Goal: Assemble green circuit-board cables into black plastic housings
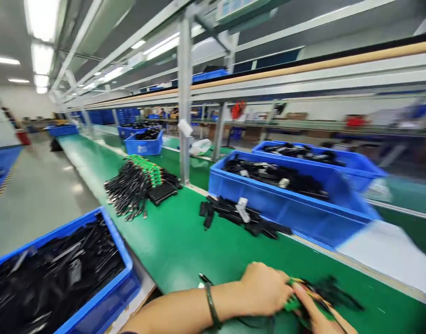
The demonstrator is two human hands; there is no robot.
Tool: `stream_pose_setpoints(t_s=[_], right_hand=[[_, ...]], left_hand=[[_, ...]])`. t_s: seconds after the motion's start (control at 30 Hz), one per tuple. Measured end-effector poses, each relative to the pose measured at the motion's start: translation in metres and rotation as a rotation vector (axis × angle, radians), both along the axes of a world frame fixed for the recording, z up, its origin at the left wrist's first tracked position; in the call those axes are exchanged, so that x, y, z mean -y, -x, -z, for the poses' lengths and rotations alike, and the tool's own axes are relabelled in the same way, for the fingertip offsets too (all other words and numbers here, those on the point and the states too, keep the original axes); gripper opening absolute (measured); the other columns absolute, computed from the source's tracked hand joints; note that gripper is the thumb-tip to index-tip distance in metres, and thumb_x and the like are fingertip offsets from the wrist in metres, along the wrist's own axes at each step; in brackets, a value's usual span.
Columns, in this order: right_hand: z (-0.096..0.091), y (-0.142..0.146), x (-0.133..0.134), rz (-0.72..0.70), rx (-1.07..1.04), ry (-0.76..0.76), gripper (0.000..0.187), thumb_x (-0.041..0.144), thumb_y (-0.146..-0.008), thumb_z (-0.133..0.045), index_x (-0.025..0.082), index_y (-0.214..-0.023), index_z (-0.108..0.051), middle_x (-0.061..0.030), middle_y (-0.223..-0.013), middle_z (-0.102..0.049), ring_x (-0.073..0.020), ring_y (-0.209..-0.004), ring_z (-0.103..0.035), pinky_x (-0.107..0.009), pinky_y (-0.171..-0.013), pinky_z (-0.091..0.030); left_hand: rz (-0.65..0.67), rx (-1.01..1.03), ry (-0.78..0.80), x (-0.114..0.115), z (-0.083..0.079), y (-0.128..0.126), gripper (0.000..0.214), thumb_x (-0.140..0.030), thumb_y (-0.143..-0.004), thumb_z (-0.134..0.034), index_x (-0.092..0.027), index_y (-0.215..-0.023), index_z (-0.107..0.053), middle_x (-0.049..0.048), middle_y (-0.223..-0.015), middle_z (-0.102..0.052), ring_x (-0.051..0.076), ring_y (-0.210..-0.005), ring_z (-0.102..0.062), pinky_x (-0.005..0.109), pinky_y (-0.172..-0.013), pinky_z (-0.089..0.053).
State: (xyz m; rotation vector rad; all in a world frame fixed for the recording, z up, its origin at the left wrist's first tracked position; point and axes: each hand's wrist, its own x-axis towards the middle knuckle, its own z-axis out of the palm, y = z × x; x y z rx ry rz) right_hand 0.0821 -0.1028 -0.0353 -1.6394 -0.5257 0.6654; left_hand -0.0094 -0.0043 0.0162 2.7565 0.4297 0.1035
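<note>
My left hand (264,290) is curled over a bundle of black cables with green ties (317,297) lying on the green work surface (185,241) at the bottom of the head view. My right hand (320,315) pinches the same bundle from below right, fingers pressed together. A dark band circles my left wrist. The bundle is blurred by motion.
A blue bin (125,287) full of black parts sits at bottom left. Two more blue bins (289,213) of black parts stand at right. A big pile of black cables with green ties (136,183) and a smaller black pile (240,215) lie on the green surface. A metal post (185,106) rises behind.
</note>
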Motion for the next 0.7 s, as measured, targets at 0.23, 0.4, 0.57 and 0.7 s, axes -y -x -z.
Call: stream_pose_setpoints(t_s=[0.23,0.4,0.57,0.7], right_hand=[[-0.030,0.008,0.001,0.023,-0.445,-0.318,0.045,0.053,-0.055,-0.085,0.019,-0.080,-0.068,-0.0036,-0.080,-0.075,-0.0228,-0.080,-0.070,-0.031,-0.068,-0.055],[-0.049,0.008,0.012,-0.295,-0.583,-0.296,0.040,0.047,-0.061,-0.083,0.015,-0.078,-0.066,-0.0002,-0.064,-0.069,-0.0142,-0.058,-0.066,-0.025,-0.057,-0.054],[-0.062,0.017,0.011,-0.787,-0.686,-0.052,0.051,0.024,-0.029,-0.093,0.005,-0.070,-0.069,-0.0055,-0.061,-0.068,-0.0130,-0.046,-0.061,-0.022,-0.044,-0.051],[-0.064,0.024,0.000,-0.957,-0.648,0.022,0.045,0.012,-0.026,-0.093,0.007,-0.061,-0.066,0.0006,-0.059,-0.066,-0.0073,-0.045,-0.057,-0.014,-0.041,-0.046]], left_hand=[[0.002,0.181,-0.145,0.001,-0.041,0.023,0.045,-0.020,-0.094,-0.042,-0.008,-0.138,-0.047,0.0206,-0.125,-0.055,0.032,-0.118,-0.052,0.049,-0.099,-0.048],[0.503,0.112,-0.178,-0.013,-0.080,0.021,0.093,0.001,-0.064,-0.055,-0.026,-0.150,-0.030,0.0148,-0.162,-0.008,0.038,-0.147,-0.009,0.060,-0.116,-0.020],[0.736,-0.184,0.085,-0.021,-0.099,0.027,0.114,-0.017,-0.062,-0.068,-0.032,-0.155,-0.003,0.0092,-0.163,-0.007,0.042,-0.146,-0.008,0.070,-0.112,-0.001],[0.591,-0.256,0.260,-0.034,-0.091,0.051,0.111,-0.033,-0.061,-0.074,-0.032,-0.154,-0.014,0.0080,-0.140,-0.054,0.039,-0.122,-0.054,0.056,-0.105,-0.039]])
